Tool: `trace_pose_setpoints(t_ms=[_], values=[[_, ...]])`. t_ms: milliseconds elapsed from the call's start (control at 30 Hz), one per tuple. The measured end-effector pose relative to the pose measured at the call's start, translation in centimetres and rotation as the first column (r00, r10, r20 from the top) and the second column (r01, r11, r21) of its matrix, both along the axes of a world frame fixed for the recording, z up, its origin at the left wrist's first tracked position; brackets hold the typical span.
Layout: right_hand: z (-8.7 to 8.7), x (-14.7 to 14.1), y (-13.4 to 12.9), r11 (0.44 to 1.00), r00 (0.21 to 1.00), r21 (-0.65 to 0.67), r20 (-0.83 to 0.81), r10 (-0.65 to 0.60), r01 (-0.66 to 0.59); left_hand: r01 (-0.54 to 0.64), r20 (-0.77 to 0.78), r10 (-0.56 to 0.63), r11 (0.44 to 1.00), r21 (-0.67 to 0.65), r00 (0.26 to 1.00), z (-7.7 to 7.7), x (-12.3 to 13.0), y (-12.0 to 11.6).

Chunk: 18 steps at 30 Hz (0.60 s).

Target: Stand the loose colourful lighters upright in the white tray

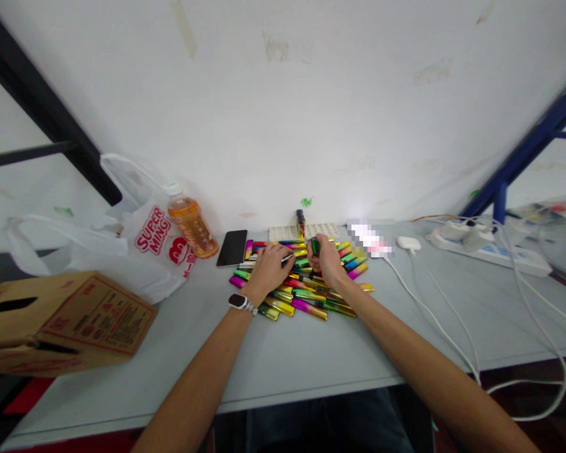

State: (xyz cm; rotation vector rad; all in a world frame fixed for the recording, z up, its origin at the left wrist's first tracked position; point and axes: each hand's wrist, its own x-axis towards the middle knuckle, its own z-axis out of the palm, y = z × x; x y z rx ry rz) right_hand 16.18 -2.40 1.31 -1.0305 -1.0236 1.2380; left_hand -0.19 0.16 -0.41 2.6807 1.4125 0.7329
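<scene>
A pile of slim, shiny lighters (310,308) in gold, green, pink and red lies spread over the table under both hands. My right hand (329,259) is closed around a dark green lighter (315,246), held tilted above the pile's right half. On the pile's left half, my left hand (272,267) rests with curled fingers. A slim dark thing with a silvery edge (287,258) shows at its fingertips; its kind is unclear. Behind the hands, against the wall, is a pale tray with rows of holes (283,233). One black-topped lighter (300,223) stands upright there.
To the left are a black phone (233,248), an orange drink bottle (192,226), a white plastic bag (139,251) and a cardboard box (75,321). A blurred-out device (370,239), a white charger (408,243), cables and a power strip (490,248) lie right.
</scene>
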Motion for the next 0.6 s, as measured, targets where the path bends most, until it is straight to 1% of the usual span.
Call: trace_pose_setpoints(t_ms=[67, 133, 200, 267, 367, 433, 500, 600], values=[[0.0, 0.0, -0.1, 0.999, 1.0, 0.048, 0.019, -0.018, 0.017, -0.002, 0.002, 0.002, 1.0, 0.0, 1.0, 0.0, 0.0, -0.1], [0.0, 0.0, -0.2, 0.999, 1.0, 0.043, 0.012, -0.01, 0.009, -0.004, 0.001, 0.004, 1.0, -0.002, 1.0, 0.0, 0.0, -0.1], [0.1, -0.1, -0.2, 0.999, 0.999, 0.011, -0.02, 0.03, -0.03, -0.004, -0.009, 0.004, 1.0, -0.004, 1.0, -0.1, -0.2, 0.0], [0.1, -0.2, -0.1, 0.997, 0.995, 0.005, -0.058, 0.076, -0.076, -0.005, -0.031, 0.004, 1.0, -0.007, 0.999, -0.1, -0.3, 0.1], [-0.2, -0.2, 0.2, 0.993, 0.994, 0.077, -0.052, 0.096, -0.092, -0.011, -0.067, 0.01, 1.0, -0.007, 0.998, -0.1, -0.4, 0.2], [-0.5, 0.0, 0.4, 0.986, 0.998, 0.152, 0.011, 0.069, -0.07, -0.016, -0.077, 0.015, 1.0, -0.008, 0.997, 0.0, -0.4, 0.2], [-0.6, 0.2, 0.6, 0.971, 0.993, 0.233, 0.112, 0.027, -0.053, -0.023, -0.081, 0.022, 1.0, -0.016, 0.997, 0.1, -0.4, 0.1], [-0.3, 0.9, 1.1, 0.942, 0.957, 0.335, 0.284, -0.064, -0.036, -0.029, -0.082, 0.027, 0.999, -0.027, 0.996, 0.2, -0.4, 0.1]])
